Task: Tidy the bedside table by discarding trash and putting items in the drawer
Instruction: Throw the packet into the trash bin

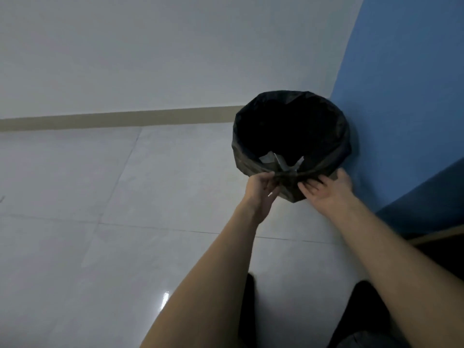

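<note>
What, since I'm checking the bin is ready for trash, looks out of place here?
The black liner is bunched into a twisted gather at the near rim, pinched by the left hand, the right hand open beside it. White paper scraps stick up inside.

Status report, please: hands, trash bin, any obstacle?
Left hand pinches bin liner at near rim. Right hand open, touching it. Pale scraps inside. No obstacle seen.

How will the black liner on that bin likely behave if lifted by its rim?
Probably floppy: the black liner wrinkles and bunches where the left hand pinches it. Likely light, since only a few paper scraps show in its dark inside.
</note>
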